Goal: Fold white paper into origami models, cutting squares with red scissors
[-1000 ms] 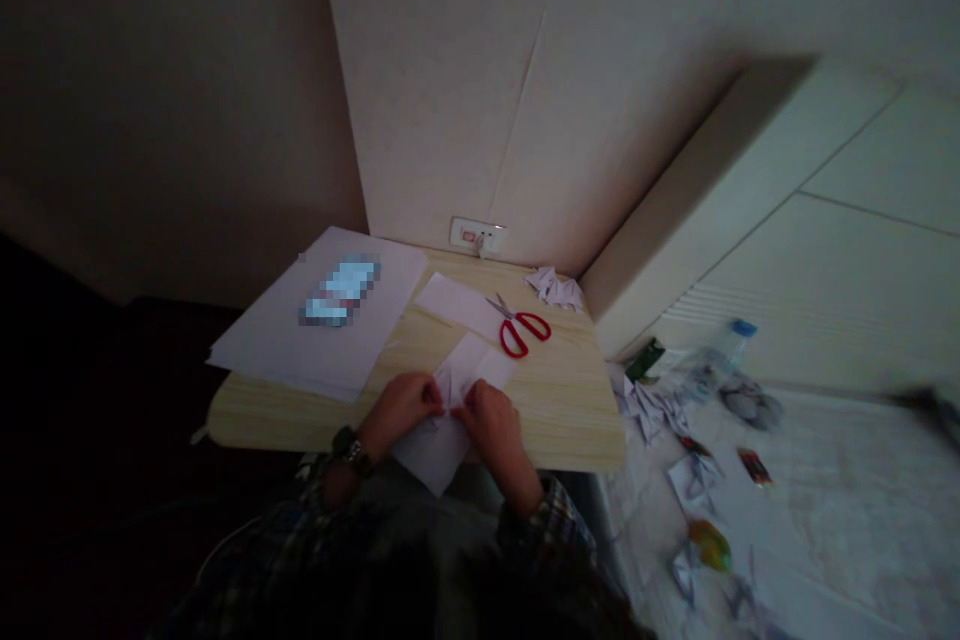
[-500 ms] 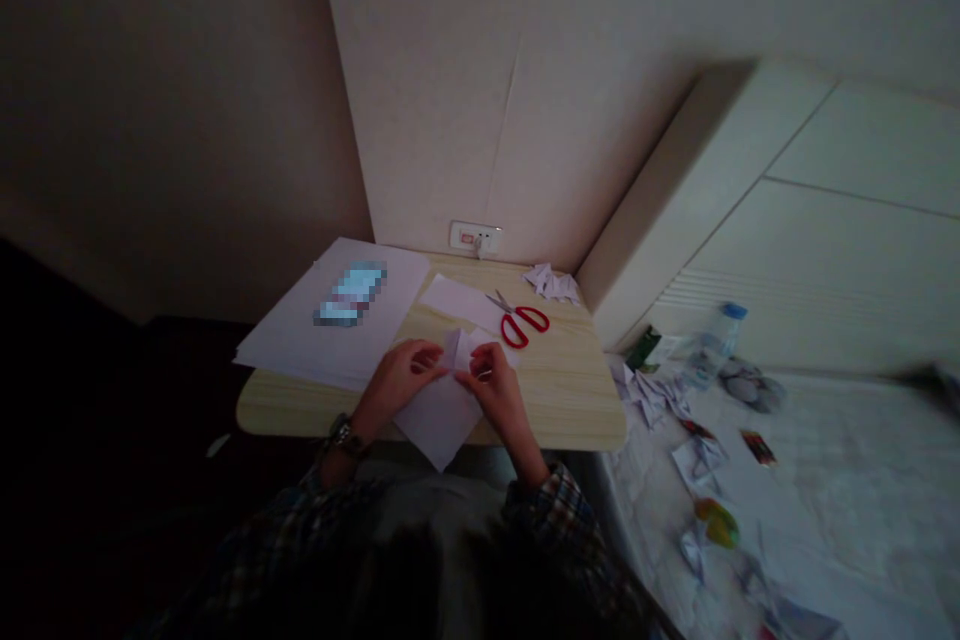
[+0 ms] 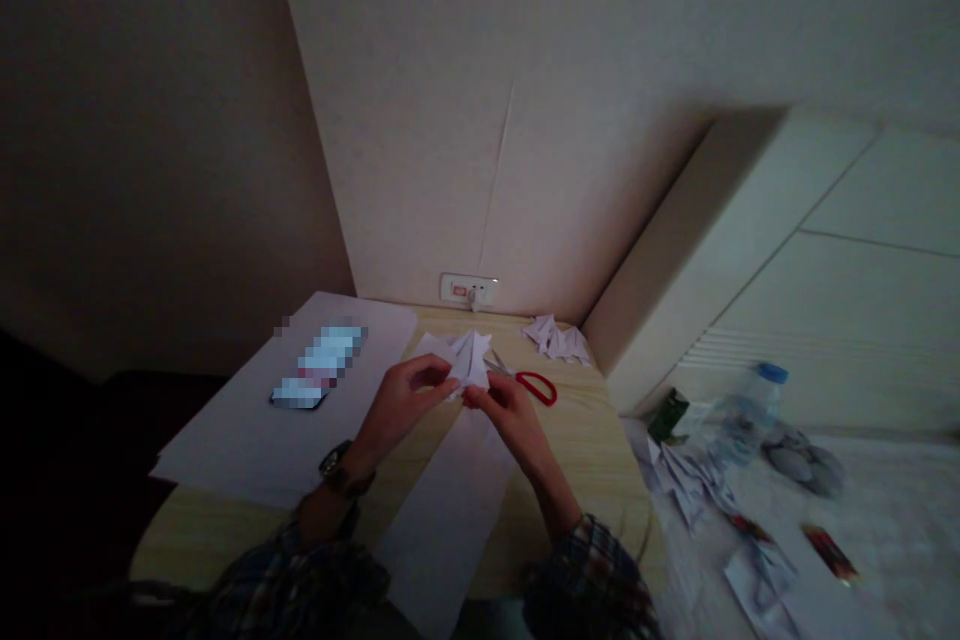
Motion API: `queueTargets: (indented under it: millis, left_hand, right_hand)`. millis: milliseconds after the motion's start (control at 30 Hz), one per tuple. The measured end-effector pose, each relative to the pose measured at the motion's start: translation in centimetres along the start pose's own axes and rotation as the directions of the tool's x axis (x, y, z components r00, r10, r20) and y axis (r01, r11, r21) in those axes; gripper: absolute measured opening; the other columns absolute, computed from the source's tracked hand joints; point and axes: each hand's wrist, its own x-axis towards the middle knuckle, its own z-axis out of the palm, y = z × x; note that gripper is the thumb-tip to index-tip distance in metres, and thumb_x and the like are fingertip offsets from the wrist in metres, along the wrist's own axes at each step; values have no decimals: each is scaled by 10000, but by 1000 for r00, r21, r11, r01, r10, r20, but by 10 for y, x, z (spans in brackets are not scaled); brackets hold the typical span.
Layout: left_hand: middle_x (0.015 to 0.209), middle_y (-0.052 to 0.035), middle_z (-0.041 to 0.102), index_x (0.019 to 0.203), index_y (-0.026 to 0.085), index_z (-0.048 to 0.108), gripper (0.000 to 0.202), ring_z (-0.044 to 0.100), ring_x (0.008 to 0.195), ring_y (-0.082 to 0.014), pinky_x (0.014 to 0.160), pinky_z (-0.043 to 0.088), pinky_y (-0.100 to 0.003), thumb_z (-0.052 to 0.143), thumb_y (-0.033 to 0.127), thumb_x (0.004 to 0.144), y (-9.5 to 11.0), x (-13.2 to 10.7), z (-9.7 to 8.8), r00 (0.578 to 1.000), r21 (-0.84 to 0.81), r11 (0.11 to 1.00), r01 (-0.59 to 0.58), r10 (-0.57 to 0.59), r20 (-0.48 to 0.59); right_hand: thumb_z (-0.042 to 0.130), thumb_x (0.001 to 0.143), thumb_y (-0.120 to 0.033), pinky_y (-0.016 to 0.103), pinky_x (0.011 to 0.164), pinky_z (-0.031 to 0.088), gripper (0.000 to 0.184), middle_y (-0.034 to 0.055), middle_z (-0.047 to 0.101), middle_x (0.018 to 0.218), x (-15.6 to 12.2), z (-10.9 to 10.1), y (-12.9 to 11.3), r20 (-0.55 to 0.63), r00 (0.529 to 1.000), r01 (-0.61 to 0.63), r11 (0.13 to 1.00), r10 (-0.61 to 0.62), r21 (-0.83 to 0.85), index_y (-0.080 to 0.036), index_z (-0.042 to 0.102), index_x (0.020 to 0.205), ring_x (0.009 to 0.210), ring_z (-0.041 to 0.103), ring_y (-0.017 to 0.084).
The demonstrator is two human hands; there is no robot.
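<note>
Both hands pinch a white folded paper (image 3: 470,358) with several pointed creases, held up over the table. My left hand (image 3: 401,405) grips its lower left edge between thumb and fingers; a dark watch is on that wrist. My right hand (image 3: 510,412) has its thumb and fingers closed on the lower right edge. Below the hands, a long white paper sheet (image 3: 450,510) stretches toward my body. Red-handled scissors (image 3: 541,388) lie just beyond my right hand, partly covered by it. Whether the folded piece joins the sheet, I cannot tell.
A phone (image 3: 319,367) with a lit, blurred screen rests on a stack of white paper (image 3: 247,440) at the left. Folded paper pieces (image 3: 556,340) sit by the wall below a socket (image 3: 469,290). On the bed at right are a water bottle (image 3: 754,410) and more folded paper (image 3: 679,480).
The paper in my hands now shows more pointed folds and is lifted toward the wall, overlapping the scissors. The camera view has tilted up and come closer to the table.
</note>
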Motion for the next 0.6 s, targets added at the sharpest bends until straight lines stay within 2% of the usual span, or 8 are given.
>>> queueTargets:
  millis: [133, 233, 367, 433, 600]
  left_hand:
    - [744, -17, 703, 733, 160, 657, 171, 672, 742, -186, 735, 537, -284, 724, 312, 695, -18, 43, 2, 999, -54, 999, -9, 7, -35]
    - [724, -19, 705, 734, 164, 659, 138, 682, 717, -188, 716, 547, -287, 710, 290, 714, -37, 61, 5, 1000, -90, 996, -4, 2, -16]
    - [789, -23, 728, 806, 175, 669, 127, 701, 770, -194, 746, 555, -288, 690, 281, 738, -51, 65, 8, 999, -122, 992, 38, -36, 25]
    - [779, -11, 714, 795, 178, 657, 116, 692, 758, -181, 740, 547, -275, 695, 270, 736, -50, 63, 8, 996, -160, 984, 81, -75, 40]
    - [745, 5, 668, 750, 176, 627, 99, 654, 724, -160, 713, 522, -256, 693, 242, 717, -45, 61, 7, 994, -134, 984, 113, -112, 17]
  right_hand:
    - [612, 780, -383, 274, 652, 470, 223, 19, 682, 683, 45, -12, 4, 30, 1000, -5, 999, 4, 47, -182, 673, 706, 671, 624, 177]
    - [567, 799, -366, 263, 629, 455, 238, 12, 637, 640, 63, -11, 13, -6, 1000, -29, 997, 29, 68, -185, 620, 654, 647, 600, 167]
    - [534, 791, -336, 255, 592, 420, 233, -4, 587, 600, 66, -1, 26, -55, 995, -82, 991, 88, 108, -195, 560, 608, 614, 555, 156]
    - [547, 785, -325, 255, 619, 414, 206, -7, 595, 629, 64, 3, 28, -64, 991, -105, 986, 114, 128, -195, 572, 627, 641, 547, 154]
    - [540, 762, -318, 260, 621, 403, 190, -13, 575, 614, 64, 6, 28, -52, 986, -152, 978, 161, 146, -197, 575, 619, 637, 525, 156]
